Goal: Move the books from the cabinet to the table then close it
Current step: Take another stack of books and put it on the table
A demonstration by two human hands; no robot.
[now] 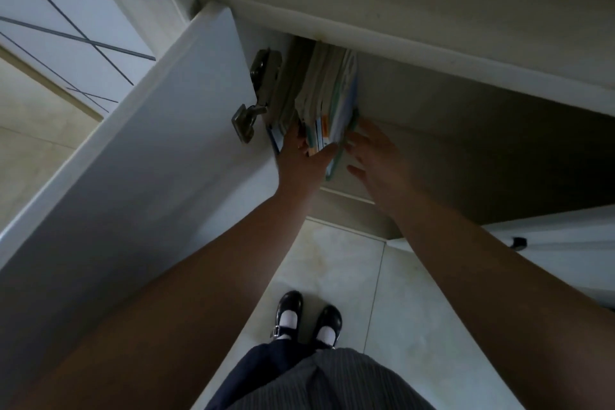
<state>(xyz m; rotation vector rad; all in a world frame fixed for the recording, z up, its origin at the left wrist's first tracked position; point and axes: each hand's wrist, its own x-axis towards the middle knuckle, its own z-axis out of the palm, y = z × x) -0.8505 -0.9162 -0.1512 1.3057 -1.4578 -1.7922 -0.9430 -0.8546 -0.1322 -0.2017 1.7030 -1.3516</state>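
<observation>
Pale floor tiles [349, 276] run below a low white cabinet [432, 130], seen from above with its left door [133, 160] swung wide open toward the person and a second door [565, 243] open at the right edge. Two metal hinges [253, 100] show on the inner face of the left door, just beside the cabinet's left wall. Inside, at the left end of the dim compartment, a row of books [327, 100] stands upright and tightly packed under the cabinet's top panel, spines and lower edges facing out. The left hand [299, 156] reaches in with its fingers pushed into a gap in the row and its thumb lying across the lower edges of the books, so it is gripping part of the bundle. The right hand [376, 160] is pressed against the right-hand outer cover of the row, fingers spread and flat; whether its fingertips curl behind the books is hard to tell in the shadow, so it may only be bracing them. Both forearms are bare. At the bottom of the view a dark skirt [299, 379] and a pair of black shoes [309, 316] with white socks stand on the tiles, close in front of the cabinet.
</observation>
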